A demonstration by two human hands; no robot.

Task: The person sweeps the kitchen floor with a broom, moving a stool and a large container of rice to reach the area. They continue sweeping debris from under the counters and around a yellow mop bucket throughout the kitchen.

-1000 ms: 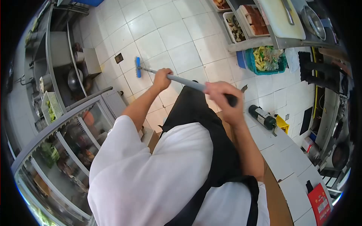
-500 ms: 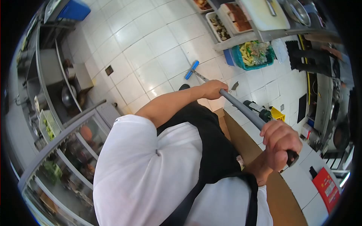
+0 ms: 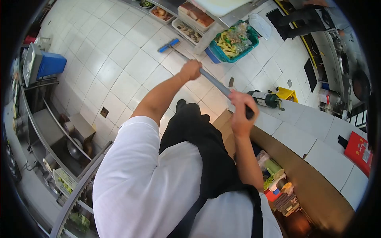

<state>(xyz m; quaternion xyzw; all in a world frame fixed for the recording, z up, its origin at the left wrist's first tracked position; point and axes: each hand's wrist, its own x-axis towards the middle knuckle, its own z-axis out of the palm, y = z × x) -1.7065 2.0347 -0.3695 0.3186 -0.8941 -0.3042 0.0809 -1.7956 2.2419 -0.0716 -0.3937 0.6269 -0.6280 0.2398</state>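
Note:
A long-handled floor brush [image 3: 216, 82] with a grey pole runs slantwise in front of my body. Its narrow blue head [image 3: 168, 45] lies on the white tiles near the lower shelf of a counter. Wrapped round the pole about midway is my left hand [image 3: 191, 70], with the arm stretched forward. My right hand [image 3: 242, 109] grips the upper end, where the black tip pokes out beside the fingers. My black apron [image 3: 184, 135] hangs below the hands, and one dark shoe [image 3: 180, 104] shows on the floor.
A teal-lined bin [image 3: 234, 43] of food scraps stands under the counter, beside trays of food [image 3: 186, 31]. At the right are a green gas cylinder [image 3: 266, 99], a yellow object [image 3: 286, 94] and an open brown box [image 3: 293, 170]. A metal sink unit [image 3: 47, 127] and blue container [image 3: 51, 64] line the left.
The blue head has moved forward and left across the tiles, nearer the counter shelf. Both hands have gone forward and left with the pole, and the view has shifted too.

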